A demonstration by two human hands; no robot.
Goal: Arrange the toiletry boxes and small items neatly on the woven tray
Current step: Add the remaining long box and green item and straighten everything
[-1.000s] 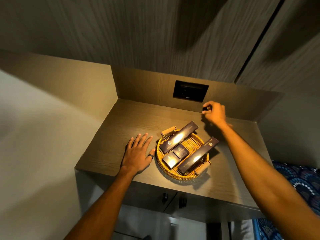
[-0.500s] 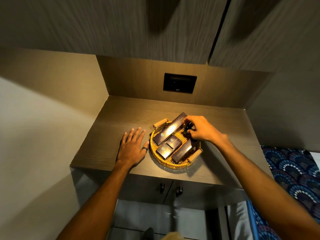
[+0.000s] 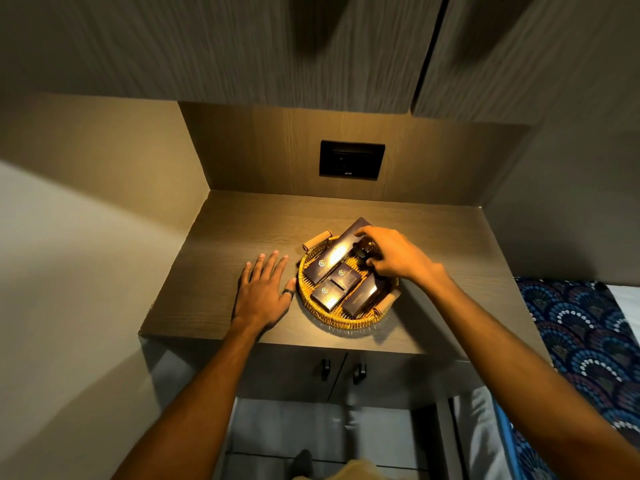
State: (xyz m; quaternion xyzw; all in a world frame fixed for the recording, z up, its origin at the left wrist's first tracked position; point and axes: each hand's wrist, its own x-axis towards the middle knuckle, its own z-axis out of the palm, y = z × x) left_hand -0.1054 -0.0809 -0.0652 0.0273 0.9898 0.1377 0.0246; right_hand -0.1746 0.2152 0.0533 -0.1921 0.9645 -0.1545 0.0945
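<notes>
A round woven tray (image 3: 347, 319) with two wooden handles sits on the wooden counter (image 3: 242, 230). In it lie a long dark box (image 3: 334, 255) at the back left, two small dark boxes (image 3: 341, 276) (image 3: 327, 294) in the middle, and a second long box (image 3: 360, 299) at the front right. My right hand (image 3: 393, 256) hovers over the tray's back right, fingers pinched around a small dark bottle (image 3: 362, 255) that stands among the boxes. My left hand (image 3: 265, 292) lies flat on the counter, thumb touching the tray's left rim.
A black socket plate (image 3: 351, 160) is set in the back panel. Cabinet doors hang overhead and two small knobs (image 3: 341, 368) show on the doors below the counter. A blue patterned fabric (image 3: 585, 341) lies to the right.
My right hand came from the counter's back right corner to the tray with the small dark item and has lowered it among the boxes. My left hand stayed flat.
</notes>
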